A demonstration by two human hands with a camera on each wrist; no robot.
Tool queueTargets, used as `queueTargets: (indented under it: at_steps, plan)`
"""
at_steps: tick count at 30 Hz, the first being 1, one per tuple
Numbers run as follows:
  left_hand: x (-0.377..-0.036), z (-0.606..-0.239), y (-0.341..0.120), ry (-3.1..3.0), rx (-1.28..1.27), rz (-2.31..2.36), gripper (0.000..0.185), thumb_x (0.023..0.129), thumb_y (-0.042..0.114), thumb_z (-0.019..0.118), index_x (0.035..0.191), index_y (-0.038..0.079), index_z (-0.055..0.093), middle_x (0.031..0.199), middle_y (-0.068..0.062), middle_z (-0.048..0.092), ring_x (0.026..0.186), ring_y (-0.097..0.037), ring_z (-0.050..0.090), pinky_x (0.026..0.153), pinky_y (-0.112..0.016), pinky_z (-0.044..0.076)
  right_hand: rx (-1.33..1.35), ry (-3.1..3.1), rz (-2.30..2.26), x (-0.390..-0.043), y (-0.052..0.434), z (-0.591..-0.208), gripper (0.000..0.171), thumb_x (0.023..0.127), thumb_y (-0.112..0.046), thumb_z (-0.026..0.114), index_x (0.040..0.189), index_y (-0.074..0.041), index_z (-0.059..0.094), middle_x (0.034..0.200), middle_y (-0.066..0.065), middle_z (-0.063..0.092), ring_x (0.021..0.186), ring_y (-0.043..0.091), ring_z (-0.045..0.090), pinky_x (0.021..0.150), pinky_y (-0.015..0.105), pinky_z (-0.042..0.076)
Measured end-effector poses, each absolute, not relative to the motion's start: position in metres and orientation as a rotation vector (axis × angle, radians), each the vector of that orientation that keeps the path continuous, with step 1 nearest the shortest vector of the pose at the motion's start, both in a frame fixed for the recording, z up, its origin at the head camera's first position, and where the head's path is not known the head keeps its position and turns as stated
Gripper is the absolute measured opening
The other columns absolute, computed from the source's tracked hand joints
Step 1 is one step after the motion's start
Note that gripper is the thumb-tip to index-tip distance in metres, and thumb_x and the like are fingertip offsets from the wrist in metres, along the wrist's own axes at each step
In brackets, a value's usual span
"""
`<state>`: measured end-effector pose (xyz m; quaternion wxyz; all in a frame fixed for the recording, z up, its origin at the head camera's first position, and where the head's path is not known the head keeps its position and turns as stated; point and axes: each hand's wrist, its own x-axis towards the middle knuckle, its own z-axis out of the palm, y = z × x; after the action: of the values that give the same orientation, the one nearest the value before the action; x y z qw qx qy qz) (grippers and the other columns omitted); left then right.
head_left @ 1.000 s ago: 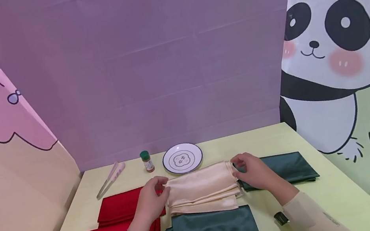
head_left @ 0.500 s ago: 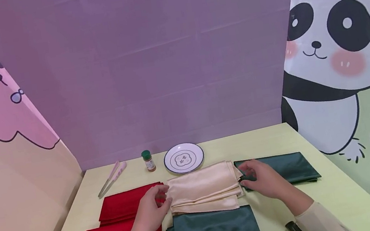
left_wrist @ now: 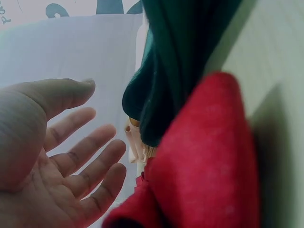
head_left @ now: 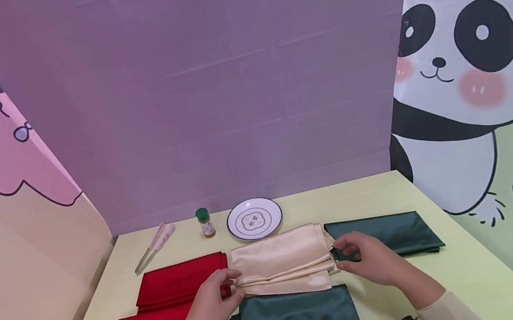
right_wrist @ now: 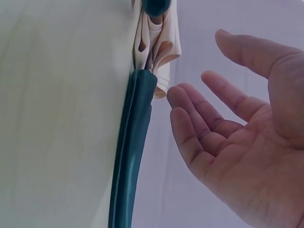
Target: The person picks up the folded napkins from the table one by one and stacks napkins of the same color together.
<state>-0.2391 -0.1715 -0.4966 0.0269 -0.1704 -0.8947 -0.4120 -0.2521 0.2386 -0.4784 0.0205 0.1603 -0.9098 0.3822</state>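
A folded cream satin cloth (head_left: 281, 256) lies mid-table with layered folds along its near side. At its left end is my left hand (head_left: 212, 302), fingers relaxed and apart from the thumb, over the edge of the red cloths. My right hand (head_left: 368, 258) hovers by the cream cloth's right end, fingers loosely bent, overlapping the dark green cloth (head_left: 399, 232) in the head view. In the right wrist view the palm (right_wrist: 251, 156) holds nothing. A second dark green folded cloth (head_left: 300, 319) lies in front of the cream one.
Folded red cloths (head_left: 175, 282) lie in two stacks on the left. Behind stand a white plate (head_left: 255, 219) with a dark rim and a small green-capped bottle (head_left: 205, 223). Pink-handled tongs (head_left: 154, 247) lie at the back left. A purple backdrop (head_left: 238, 102) rises behind the table.
Both hands have drawn slightly toward the near side; the right hand has also shifted right, away from the cream cloth's end. The cloths lie much as before.
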Motion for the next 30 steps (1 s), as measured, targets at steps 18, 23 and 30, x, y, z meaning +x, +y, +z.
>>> queueTargets:
  at_steps: [18, 23, 30]
  plan:
    - [-0.233, -0.497, -0.179, -2.832, -0.635, -1.255, 0.031, 0.085, 0.02, 0.088, 0.112, 0.017, 0.073, 0.108, 0.004, 0.066, 0.1, -0.024, 0.062, 0.087, -0.043, 0.058, 0.624, -2.938, 1.333, -0.248, 0.242, -0.482, 0.025, 0.094, -0.024, 0.081, 0.111, -0.01, 0.07, 0.1, 0.0, 0.069, 0.091, 0.02, 0.065, 0.071, 0.03, 0.056]
    - [-0.233, -0.499, -0.182, -2.848, -0.644, -1.229, 0.029, 0.085, 0.022, 0.088, 0.111, 0.017, 0.075, 0.106, 0.004, 0.066, 0.097, -0.023, 0.062, 0.083, -0.037, 0.057, 0.72, -2.951, 1.37, -0.247, 0.243, -0.483, 0.023, 0.093, -0.023, 0.082, 0.107, -0.01, 0.07, 0.097, 0.0, 0.069, 0.087, 0.02, 0.066, 0.066, 0.03, 0.055]
    - [-0.233, -0.502, -0.185, -2.888, -0.636, -1.227, 0.03, 0.084, 0.025, 0.09, 0.11, 0.018, 0.074, 0.103, 0.004, 0.067, 0.091, -0.02, 0.061, 0.077, -0.031, 0.055, 0.833, -2.961, 1.452, -0.247, 0.244, -0.486, 0.025, 0.091, -0.017, 0.083, 0.11, -0.006, 0.069, 0.104, 0.009, 0.071, 0.091, 0.024, 0.068, 0.069, 0.031, 0.056]
